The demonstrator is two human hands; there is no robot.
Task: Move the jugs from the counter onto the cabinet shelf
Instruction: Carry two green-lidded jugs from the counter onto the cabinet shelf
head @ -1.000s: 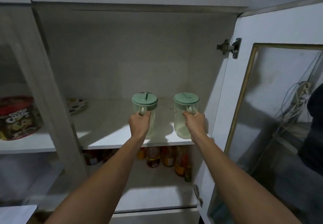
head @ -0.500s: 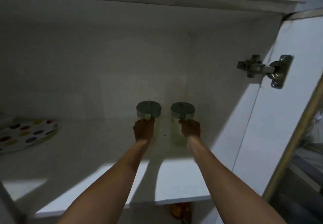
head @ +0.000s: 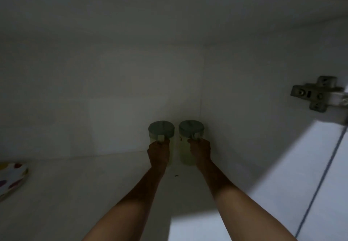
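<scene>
Two pale translucent jugs with green lids stand side by side deep in the cabinet, near its back right corner. My left hand is closed around the handle of the left jug. My right hand grips the handle of the right jug. Both jugs are upright on the white shelf, almost touching each other. The hands hide the jugs' handles and part of their bodies. The corner is dim.
A plate with coloured dots lies at the shelf's far left edge of view. The cabinet's right wall carries a metal door hinge. The back wall stands just behind the jugs.
Both hands have pushed the jugs from the shelf's front edge to the back right corner. The view has moved closer into the cabinet.
</scene>
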